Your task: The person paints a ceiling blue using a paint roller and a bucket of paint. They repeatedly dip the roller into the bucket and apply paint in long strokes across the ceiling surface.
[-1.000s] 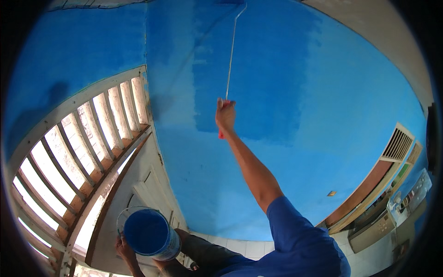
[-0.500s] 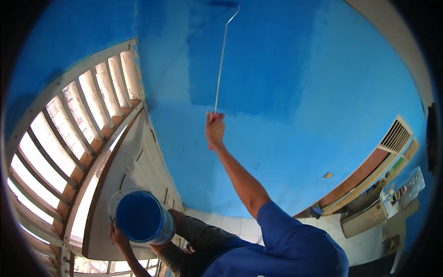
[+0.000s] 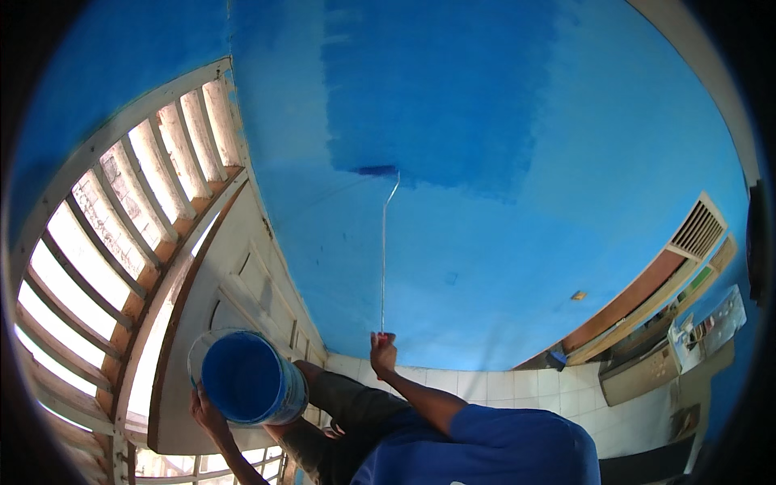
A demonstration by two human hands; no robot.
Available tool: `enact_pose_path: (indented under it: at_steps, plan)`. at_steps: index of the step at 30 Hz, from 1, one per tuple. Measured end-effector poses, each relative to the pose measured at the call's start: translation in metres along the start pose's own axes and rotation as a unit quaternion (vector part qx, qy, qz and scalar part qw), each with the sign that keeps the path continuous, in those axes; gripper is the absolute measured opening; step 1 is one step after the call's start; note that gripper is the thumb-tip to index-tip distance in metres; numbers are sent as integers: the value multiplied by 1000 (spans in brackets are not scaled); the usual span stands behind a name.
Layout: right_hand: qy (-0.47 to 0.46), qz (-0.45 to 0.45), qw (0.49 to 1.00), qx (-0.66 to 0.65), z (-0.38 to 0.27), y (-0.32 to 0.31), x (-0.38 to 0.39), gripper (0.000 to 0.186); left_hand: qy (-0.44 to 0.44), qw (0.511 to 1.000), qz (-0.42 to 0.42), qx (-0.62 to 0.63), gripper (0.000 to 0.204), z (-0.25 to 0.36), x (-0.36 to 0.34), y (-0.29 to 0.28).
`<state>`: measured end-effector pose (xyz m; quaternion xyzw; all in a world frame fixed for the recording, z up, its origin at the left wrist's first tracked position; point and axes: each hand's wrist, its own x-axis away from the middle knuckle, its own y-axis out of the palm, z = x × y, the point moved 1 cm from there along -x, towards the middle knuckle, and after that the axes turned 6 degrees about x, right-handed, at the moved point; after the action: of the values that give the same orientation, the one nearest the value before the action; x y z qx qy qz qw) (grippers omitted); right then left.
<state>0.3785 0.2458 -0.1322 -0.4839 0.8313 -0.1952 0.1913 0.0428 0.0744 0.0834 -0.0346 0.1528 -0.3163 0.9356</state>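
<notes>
My right hand (image 3: pixel 383 356) is closed around the red handle of a paint roller. The long wire frame of the roller (image 3: pixel 383 250) rises from my fist, and its dark blue sleeve lies at the lower left edge of a darker blue painted patch (image 3: pixel 436 97) on the lighter blue wall (image 3: pixel 485 259). At the lower left my left hand (image 3: pixel 208 414) grips the side of a paint bucket (image 3: pixel 293 394), by its rim and wire handle. Blue coats the inside of the bucket, which is tilted toward my view. How much paint it holds, I cannot tell.
A white slatted window (image 3: pixel 133 218) and a white panelled door (image 3: pixel 242 279) stand on the left, close to the bucket. To the right are a wooden shelf (image 3: pixel 602 323) under a vent (image 3: pixel 697 228) and a cardboard box (image 3: pixel 643 376). White tiles (image 3: pixel 501 386) cover the floor.
My right hand has come down, drawing the roller from high in the dark patch to its lower left edge. My left hand and the bucket have stayed nearly still.
</notes>
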Motion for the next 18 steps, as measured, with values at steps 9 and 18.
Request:
enact_pose_path:
  at_steps: [9,18]
  plan:
    - [-41,3,997,66,43,-112,2,36,-31,995,-24,86,35,-18,-3,-3]
    - [1,38,999,1,43,-131,-18,38,-6,1000,-3,-12,37,-12,-6,1]
